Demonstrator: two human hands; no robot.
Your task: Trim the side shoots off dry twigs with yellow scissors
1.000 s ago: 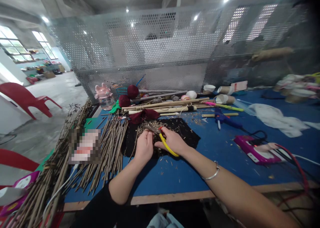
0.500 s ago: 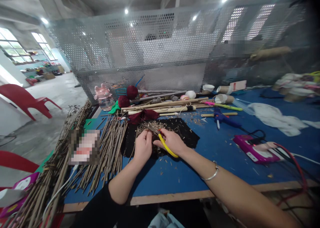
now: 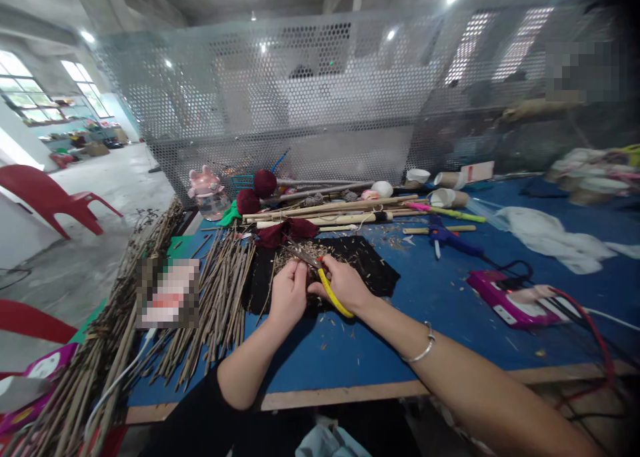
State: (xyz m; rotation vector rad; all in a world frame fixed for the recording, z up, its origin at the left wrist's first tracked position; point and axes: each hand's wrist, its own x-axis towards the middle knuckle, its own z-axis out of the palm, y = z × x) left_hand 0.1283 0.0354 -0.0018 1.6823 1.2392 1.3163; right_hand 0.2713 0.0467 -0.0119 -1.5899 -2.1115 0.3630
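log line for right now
right hand: holds yellow-handled scissors | left hand: at plant clippings | below: black cloth

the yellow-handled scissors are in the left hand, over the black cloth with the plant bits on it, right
Not quite: the scissors are in the right hand, not the left, as the head view now shows. The rest holds: their handle is yellow, and they are over the black cloth with the plant bits on it.
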